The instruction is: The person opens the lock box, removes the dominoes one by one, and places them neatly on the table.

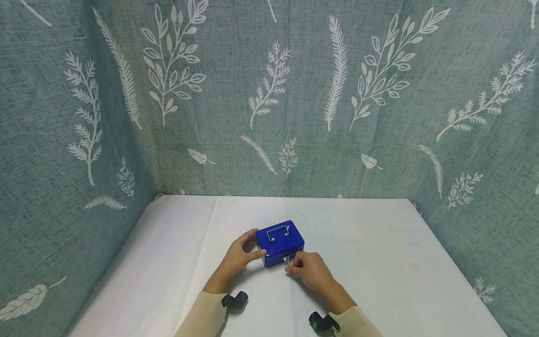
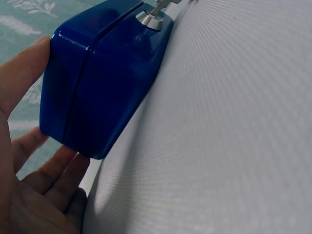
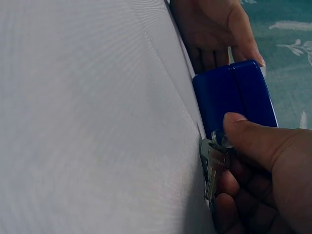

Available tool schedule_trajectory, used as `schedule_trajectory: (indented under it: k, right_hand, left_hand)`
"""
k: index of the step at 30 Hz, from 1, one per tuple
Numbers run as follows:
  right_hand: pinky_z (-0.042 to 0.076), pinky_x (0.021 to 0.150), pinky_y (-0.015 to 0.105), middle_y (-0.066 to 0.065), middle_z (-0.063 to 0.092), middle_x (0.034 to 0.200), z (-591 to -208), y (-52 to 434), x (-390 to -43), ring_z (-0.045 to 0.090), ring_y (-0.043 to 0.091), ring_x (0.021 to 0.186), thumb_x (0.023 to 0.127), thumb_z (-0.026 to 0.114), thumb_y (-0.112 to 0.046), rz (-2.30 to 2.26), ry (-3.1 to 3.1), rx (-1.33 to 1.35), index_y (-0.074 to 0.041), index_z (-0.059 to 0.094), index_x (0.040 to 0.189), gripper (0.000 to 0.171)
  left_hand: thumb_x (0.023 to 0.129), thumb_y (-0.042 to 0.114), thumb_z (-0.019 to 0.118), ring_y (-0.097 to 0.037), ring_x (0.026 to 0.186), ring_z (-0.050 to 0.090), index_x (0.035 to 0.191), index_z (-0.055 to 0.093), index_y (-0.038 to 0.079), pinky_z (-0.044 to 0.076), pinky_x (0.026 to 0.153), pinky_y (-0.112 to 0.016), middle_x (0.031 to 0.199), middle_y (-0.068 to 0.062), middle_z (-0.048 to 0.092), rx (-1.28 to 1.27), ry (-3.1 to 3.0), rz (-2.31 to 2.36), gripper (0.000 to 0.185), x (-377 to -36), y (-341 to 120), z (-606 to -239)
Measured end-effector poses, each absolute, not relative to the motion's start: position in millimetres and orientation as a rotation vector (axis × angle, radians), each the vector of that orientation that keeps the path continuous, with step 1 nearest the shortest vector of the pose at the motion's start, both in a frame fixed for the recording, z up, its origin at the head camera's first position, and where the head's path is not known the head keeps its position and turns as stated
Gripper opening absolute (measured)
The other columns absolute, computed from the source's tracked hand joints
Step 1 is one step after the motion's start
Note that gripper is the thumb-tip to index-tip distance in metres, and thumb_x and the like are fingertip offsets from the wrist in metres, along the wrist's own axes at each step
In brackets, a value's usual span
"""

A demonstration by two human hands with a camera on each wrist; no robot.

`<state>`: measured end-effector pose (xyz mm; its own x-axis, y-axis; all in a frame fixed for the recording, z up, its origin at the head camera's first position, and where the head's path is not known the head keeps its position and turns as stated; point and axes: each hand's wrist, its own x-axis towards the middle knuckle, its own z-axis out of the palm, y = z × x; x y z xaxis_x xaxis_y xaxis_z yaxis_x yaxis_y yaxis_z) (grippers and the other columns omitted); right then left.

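Blue metal cash box (image 1: 280, 243) bears no readable writing; left hand (image 1: 240, 256) grips its nine-o'clock end, right hand (image 1: 309, 270) pinches the key (image 3: 214, 163) at six o'clock.

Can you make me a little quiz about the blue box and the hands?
1. True or false: the lid of the blue box is shut.
2. Which hand pinches the key at the box's front: A the left hand, or B the right hand?
3. Fill in: on top of the lid lies a metal ____.

Key: 1 true. 2 B; the left hand just holds the box's side. 3 handle.
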<state>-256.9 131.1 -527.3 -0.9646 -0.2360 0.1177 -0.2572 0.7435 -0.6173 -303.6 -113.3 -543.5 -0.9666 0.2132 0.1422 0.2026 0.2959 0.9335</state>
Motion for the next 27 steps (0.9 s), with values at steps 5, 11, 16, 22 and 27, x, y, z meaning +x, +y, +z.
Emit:
schedule_trajectory:
  k: [5,11,16,22,27]
  right_hand:
    - [0.040,0.051,0.024,-0.012,0.052,0.062,-528.6,129.2,-259.6,0.047,0.007,0.059,0.082,0.078,-0.032,1.023,-2.910,0.409,-0.021,0.057,0.069,0.027]
    - [0.041,0.050,0.024,-0.011,0.052,0.062,-527.9,130.0,-262.3,0.048,0.007,0.058,0.082,0.078,-0.031,1.032,-2.908,0.425,-0.020,0.058,0.070,0.026]
    - [0.042,0.051,0.024,-0.012,0.054,0.062,-527.8,129.7,-264.7,0.049,0.007,0.059,0.083,0.078,-0.031,1.043,-2.911,0.430,-0.020,0.058,0.070,0.026]
    - [0.042,0.051,0.025,-0.011,0.053,0.063,-527.0,127.9,-266.0,0.049,0.008,0.059,0.083,0.077,-0.032,1.048,-2.925,0.399,-0.020,0.058,0.070,0.026]
    - [0.042,0.052,0.025,-0.010,0.054,0.063,-527.3,127.1,-266.7,0.049,0.009,0.060,0.083,0.078,-0.032,1.065,-2.932,0.385,-0.020,0.058,0.070,0.026]
  left_hand:
    - [0.077,0.034,0.083,-0.032,0.123,0.053,0.142,0.048,0.010,0.037,0.106,-0.052,0.128,-0.010,0.060,0.391,2.523,1.806,0.079,-304.1,-113.9,-543.9]
    - [0.078,0.032,0.083,-0.030,0.123,0.053,0.142,0.048,0.011,0.036,0.106,-0.052,0.127,-0.008,0.061,0.406,2.511,1.815,0.076,-304.3,-114.1,-544.1]
    - [0.078,0.029,0.082,-0.030,0.123,0.053,0.142,0.048,0.009,0.035,0.106,-0.054,0.127,-0.009,0.061,0.417,2.517,1.812,0.076,-302.7,-114.1,-542.4]
    - [0.078,0.025,0.083,-0.031,0.123,0.052,0.141,0.049,0.008,0.033,0.107,-0.055,0.127,-0.010,0.060,0.424,2.496,1.841,0.074,-302.6,-113.9,-541.8]
    - [0.078,0.027,0.082,-0.031,0.125,0.051,0.142,0.047,0.008,0.032,0.108,-0.055,0.128,-0.010,0.060,0.413,2.524,1.804,0.075,-301.0,-113.3,-540.2]
